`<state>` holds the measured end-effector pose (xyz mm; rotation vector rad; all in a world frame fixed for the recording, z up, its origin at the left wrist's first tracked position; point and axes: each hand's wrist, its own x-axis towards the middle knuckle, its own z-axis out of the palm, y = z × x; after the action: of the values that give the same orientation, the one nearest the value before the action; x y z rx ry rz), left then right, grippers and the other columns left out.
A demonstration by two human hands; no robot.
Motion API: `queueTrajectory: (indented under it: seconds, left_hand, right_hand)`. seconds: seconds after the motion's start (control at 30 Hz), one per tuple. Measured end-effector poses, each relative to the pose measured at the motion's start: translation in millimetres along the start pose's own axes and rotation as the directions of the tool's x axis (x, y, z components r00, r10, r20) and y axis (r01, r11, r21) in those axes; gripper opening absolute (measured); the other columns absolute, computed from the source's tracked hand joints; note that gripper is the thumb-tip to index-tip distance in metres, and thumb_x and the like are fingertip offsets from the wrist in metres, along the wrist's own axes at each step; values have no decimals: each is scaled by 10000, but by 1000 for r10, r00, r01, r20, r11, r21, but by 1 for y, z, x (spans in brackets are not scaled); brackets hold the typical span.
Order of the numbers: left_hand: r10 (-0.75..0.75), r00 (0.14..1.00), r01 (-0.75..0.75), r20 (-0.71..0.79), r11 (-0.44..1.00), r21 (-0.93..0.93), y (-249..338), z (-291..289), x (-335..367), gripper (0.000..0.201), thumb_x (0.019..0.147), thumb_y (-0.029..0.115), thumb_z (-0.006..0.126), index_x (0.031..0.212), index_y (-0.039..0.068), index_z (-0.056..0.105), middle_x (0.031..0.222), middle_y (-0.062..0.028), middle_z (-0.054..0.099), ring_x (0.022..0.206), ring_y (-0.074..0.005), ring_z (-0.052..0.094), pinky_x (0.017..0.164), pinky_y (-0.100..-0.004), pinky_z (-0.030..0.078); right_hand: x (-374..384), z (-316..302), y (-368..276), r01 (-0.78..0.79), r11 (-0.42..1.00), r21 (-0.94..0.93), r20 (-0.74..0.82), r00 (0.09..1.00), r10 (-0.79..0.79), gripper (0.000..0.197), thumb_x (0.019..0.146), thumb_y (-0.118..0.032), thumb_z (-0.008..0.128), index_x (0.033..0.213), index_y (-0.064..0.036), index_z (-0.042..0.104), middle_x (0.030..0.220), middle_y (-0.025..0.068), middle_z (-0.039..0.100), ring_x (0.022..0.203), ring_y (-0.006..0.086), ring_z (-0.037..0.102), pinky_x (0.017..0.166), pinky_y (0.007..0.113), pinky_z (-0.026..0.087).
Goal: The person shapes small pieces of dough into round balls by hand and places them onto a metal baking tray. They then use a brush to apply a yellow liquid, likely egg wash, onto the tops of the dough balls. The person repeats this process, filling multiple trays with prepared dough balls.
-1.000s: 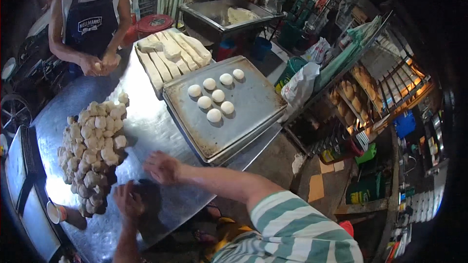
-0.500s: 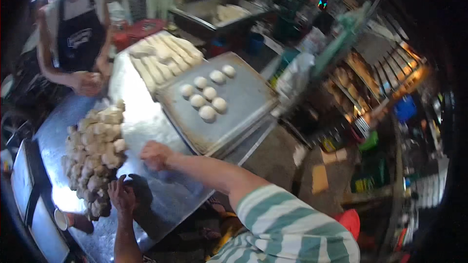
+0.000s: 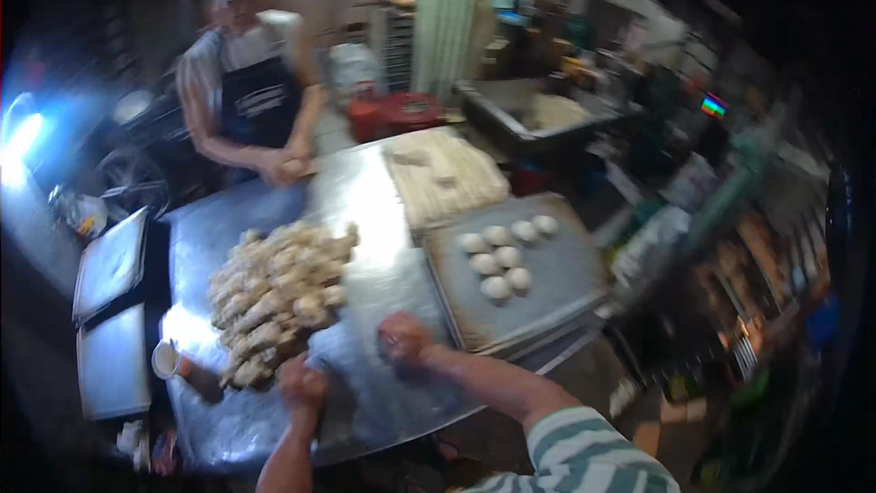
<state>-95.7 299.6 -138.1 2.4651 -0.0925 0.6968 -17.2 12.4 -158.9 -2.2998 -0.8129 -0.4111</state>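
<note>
A big heap of pale dough pieces point(image 3: 274, 297) lies on the shiny metal table point(image 3: 237, 438). My left hand point(image 3: 301, 383) is at the heap's near right edge, its fingers curled in; whether dough is inside is blurred. Farther right, my right hand point(image 3: 404, 340) is down at the tabletop, closed and rounded, with its palm side hidden. Smooth white dough balls point(image 3: 495, 288) sit in short rows on a metal baking tray point(image 3: 566, 297), just beyond and right of that hand.
Long dough strips point(image 3: 447, 178) lie behind the tray. Across the table stands a co-worker in a dark apron point(image 3: 260, 96), hands together. A cup point(image 3: 167, 361) is by the near left edge. Flat trays point(image 3: 114, 365) are at left, a metal trough point(image 3: 511, 123) behind, bread racks point(image 3: 748, 265) at right.
The view has swung left, so the table sits farther right in the picture. My left hand's fingers, spread before, are now curled. My right hand stays closed at the tabletop.
</note>
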Motion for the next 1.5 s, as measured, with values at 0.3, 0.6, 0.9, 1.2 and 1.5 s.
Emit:
queueTrajectory:
  seconds: [0.3,0.6,0.9,1.2,1.5]
  left_hand:
    - [62,997,-68,53,991,118,-9,26,31,279,773,132,691,1047,87,703,975,-166,626,952,-383,614,866,-501,510]
    - [-257,949,249,183,966,66,9,-22,-51,273,836,280,809,959,64,694,1034,-177,666,944,-384,645,932,-500,501]
    - [-312,940,256,142,914,314,1,5,2,520,1023,403,591,1507,216,555,1699,-256,204,1587,-469,144,1253,-656,130]
    - [-237,951,214,198,968,135,0,-2,3,420,1012,417,597,1361,205,695,1697,-286,215,1604,-467,109,1254,-669,109]
    - [-244,894,146,376,952,269,8,-20,0,605,1051,455,542,1601,218,454,1722,-317,58,1597,-522,-23,1233,-716,31]
  right_hand:
    - [37,-11,7,82,983,-167,25,997,-79,169,846,-208,700,992,-124,689,971,101,650,983,328,619,877,461,513]
    - [-6,-24,-16,-193,981,-23,70,979,194,288,949,-303,734,1158,-115,670,1175,127,616,1108,362,588,954,482,510]
    - [-25,-28,-21,-111,993,-33,57,992,113,309,965,-369,708,1155,-125,690,1161,128,616,1108,365,584,978,507,479]
    - [32,-21,-13,-509,848,-150,180,829,530,440,980,-500,642,875,-105,806,975,182,743,1009,390,670,975,531,480]
    - [52,-6,-32,-463,818,-341,-14,872,488,274,1046,-359,563,993,-108,660,1022,138,655,1041,353,599,903,500,445]
